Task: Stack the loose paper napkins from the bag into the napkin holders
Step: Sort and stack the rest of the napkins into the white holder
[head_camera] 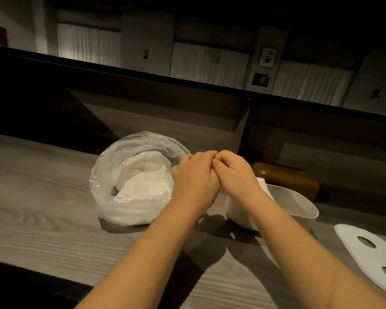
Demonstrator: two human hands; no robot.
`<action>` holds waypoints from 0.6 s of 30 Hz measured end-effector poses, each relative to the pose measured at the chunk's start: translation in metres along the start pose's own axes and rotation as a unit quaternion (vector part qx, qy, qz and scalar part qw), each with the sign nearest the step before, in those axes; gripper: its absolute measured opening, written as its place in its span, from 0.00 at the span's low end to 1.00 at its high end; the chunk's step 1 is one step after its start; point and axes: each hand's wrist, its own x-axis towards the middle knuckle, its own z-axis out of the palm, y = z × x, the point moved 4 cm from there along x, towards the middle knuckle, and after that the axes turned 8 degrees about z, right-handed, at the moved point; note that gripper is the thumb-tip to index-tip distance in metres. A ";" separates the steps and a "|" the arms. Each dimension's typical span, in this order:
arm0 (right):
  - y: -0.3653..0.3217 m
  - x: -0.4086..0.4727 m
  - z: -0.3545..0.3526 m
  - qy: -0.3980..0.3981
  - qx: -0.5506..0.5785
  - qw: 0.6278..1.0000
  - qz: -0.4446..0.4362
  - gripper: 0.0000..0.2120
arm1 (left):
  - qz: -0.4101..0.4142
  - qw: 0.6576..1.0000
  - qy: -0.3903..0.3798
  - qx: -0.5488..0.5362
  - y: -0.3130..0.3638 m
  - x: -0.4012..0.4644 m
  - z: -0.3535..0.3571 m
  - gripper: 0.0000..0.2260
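Observation:
A clear plastic bag (111,175) stands open on the wooden counter with loose white napkins (143,184) inside. My left hand (194,172) and my right hand (234,170) meet knuckle to knuckle just right of the bag's mouth, fingers curled. Together they pinch a white napkin (261,183), of which only a corner shows past my right wrist. Below and to the right of my hands sits a white oval napkin holder (303,210); my right forearm hides part of it.
A flat white lid (352,248) with two oval holes lies at the right edge of the counter (42,208). A brown rounded wooden holder (285,177) stands behind the white one. A raised dark partition runs along the back.

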 end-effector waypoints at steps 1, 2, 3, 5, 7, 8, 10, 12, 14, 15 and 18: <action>-0.002 0.002 0.011 -0.016 -0.003 1.000 -0.001 0.09 | -0.006 0.998 -0.020 0.063 -0.013 -0.001 -0.012 0.16; -0.005 0.004 0.023 -0.035 -0.007 0.999 -0.005 0.07 | -0.017 0.992 -0.036 0.118 -0.028 -0.001 -0.023 0.16; -0.009 0.005 0.034 -0.053 -0.014 0.998 -0.018 0.06 | -0.033 0.985 -0.046 0.164 -0.046 -0.002 -0.034 0.15; -0.020 0.008 0.055 -0.090 -0.035 0.994 -0.050 0.07 | -0.075 0.967 -0.053 0.238 -0.081 -0.006 -0.054 0.16; -0.027 0.015 0.074 -0.140 -0.060 0.986 -0.063 0.09 | -0.115 0.956 -0.049 0.267 -0.107 -0.013 -0.065 0.16; -0.028 0.020 0.083 -0.163 -0.079 0.982 -0.057 0.10 | -0.131 0.957 -0.041 0.256 -0.116 -0.017 -0.068 0.15; -0.026 0.033 0.099 -0.187 -0.140 0.972 -0.035 0.14 | -0.156 0.969 0.007 0.192 -0.128 -0.024 -0.072 0.15; -0.021 0.044 0.110 -0.203 -0.209 0.957 -0.005 0.21 | -0.170 0.974 0.084 0.129 -0.134 -0.028 -0.080 0.17; -0.018 0.049 0.119 -0.237 -0.236 0.942 0.023 0.30 | -0.167 0.972 0.133 0.097 -0.137 -0.029 -0.085 0.19; -0.017 0.050 0.122 -0.252 -0.240 0.937 0.032 0.34 | -0.163 0.973 0.139 0.084 -0.138 -0.029 -0.086 0.19; -0.013 0.052 0.128 -0.234 -0.241 0.941 0.044 0.40 | -0.145 0.976 0.152 0.056 -0.140 -0.030 -0.084 0.19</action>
